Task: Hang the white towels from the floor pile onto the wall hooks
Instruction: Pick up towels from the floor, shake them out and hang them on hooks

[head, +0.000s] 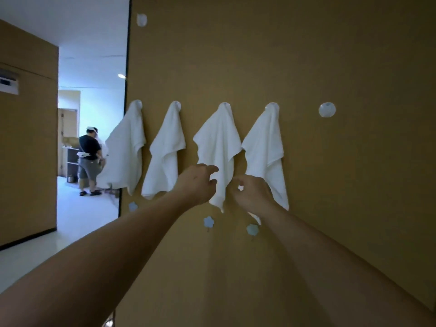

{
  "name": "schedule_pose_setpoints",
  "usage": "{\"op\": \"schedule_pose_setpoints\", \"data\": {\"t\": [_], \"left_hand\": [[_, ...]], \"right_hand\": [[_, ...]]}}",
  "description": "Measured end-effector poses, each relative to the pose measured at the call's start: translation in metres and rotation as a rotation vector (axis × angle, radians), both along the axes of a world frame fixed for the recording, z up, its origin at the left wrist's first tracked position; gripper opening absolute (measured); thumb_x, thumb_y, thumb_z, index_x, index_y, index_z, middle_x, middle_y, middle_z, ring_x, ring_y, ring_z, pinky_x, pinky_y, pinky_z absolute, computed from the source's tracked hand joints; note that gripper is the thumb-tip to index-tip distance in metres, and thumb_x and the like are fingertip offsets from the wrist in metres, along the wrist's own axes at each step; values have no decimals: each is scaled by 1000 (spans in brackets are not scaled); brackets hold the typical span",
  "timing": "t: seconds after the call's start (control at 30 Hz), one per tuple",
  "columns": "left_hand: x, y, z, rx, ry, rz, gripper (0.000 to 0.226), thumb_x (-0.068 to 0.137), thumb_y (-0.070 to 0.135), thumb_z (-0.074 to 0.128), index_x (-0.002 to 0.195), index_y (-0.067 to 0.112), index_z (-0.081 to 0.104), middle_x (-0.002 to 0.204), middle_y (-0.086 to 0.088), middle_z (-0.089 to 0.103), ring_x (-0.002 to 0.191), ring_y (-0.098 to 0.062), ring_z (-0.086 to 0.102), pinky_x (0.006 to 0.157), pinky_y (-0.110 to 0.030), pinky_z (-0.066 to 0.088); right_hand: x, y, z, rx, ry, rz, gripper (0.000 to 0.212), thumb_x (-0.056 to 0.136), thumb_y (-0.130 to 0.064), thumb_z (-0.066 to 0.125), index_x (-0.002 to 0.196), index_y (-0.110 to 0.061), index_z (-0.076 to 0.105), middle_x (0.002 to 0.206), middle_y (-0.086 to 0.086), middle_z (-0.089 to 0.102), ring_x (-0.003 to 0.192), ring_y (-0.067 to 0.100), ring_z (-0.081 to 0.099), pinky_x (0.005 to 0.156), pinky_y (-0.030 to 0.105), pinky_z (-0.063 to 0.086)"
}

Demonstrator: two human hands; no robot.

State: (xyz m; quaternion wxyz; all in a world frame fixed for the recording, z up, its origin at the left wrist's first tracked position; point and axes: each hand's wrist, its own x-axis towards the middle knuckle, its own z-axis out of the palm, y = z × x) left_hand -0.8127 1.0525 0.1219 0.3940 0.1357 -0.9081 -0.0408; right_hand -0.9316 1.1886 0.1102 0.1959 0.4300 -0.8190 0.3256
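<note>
Two bare forearms reach up from the near edge toward the third white cloth towel [218,147], the landmark for everything else. The left hand [197,184] sits at its lower left edge and the right hand [251,194] just to its lower right; both show loosely curled fingers near the hanging tip. Whether either grip actually pinches the cloth I cannot tell; they look placed to tug it straight.

That towel hangs by one bunched point from a round white wall hook [224,105], so its long axis runs vertically and its free corner points down. Left of it hang two more white towels [165,152], right of it a fourth [264,147], all draped the same way. Farther right, a bare round hook [327,109] probably awaits the next towel. Below are small pale-blue flower-shaped hooks [208,222]. Far beyond the left towels, another person [89,159] stands in a bright room.
</note>
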Motion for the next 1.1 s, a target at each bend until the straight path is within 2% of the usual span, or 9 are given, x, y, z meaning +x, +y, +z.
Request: {"op": "schedule_pose_setpoints", "data": {"t": [0.1,0.2,0.33,0.43,0.57,0.77,0.87,1.0,1.1], "left_hand": [[65,-21,-5,-18,-44,137,38,91,27,51,127,20,59,117,-7,65,108,-27,59,83,-36,51],[141,-41,-10,-3,-55,270,41,93,32,52,133,24,54,126,-5,61,114,-27,56,91,-40,51],[274,-67,-30,-1,-71,430,41,93,32,53,134,25,54,130,-6,60,113,-27,57,89,-38,51],[394,-80,-52,17,-116,582,39,92,36,53,130,25,57,125,-4,63,106,-24,60,79,-32,50],[559,-80,-84,92,-198,799,48,90,43,52,135,25,52,130,-5,58,116,-27,55,93,-42,50],[804,-38,-131,223,-222,1080,38,86,41,53,119,24,61,111,-5,62,103,-28,59,83,-41,52],[904,-9,-155,293,-218,1224,43,88,45,52,126,26,58,117,-4,61,106,-24,57,86,-41,52],[1024,37,-184,393,-195,1436,47,90,47,54,133,27,53,127,-2,58,114,-22,55,92,-39,50],[1102,76,-200,475,-194,1589,47,91,46,55,133,25,53,123,-1,58,110,-21,55,90,-40,52]], "right_hand": [[50,-28,0,44,-5,102,44,91,-35,55,133,-25,55,122,-2,63,110,20,60,82,28,47],[109,-61,-4,79,17,225,39,89,-35,54,125,-25,59,109,-6,65,101,19,62,77,31,51],[214,-111,-18,95,16,406,38,89,-34,56,125,-23,60,122,1,63,100,22,60,69,30,50],[315,-147,-36,135,39,551,40,92,-32,56,130,-21,57,127,6,61,109,26,57,82,34,49],[463,-182,-67,173,66,697,38,91,-35,55,128,-26,58,125,5,62,110,26,57,90,39,50],[706,-208,-125,249,105,1007,34,86,-31,57,119,-23,62,119,7,66,111,31,59,84,37,51],[816,-208,-153,314,126,1151,35,86,-37,58,119,-25,61,114,7,67,107,32,60,74,33,48],[956,-199,-184,377,117,1359,48,86,-39,60,133,-28,54,129,4,62,116,27,58,91,38,50],[1054,-187,-205,435,123,1495,48,88,-40,61,134,-30,52,130,2,60,116,24,57,92,40,51]]}}
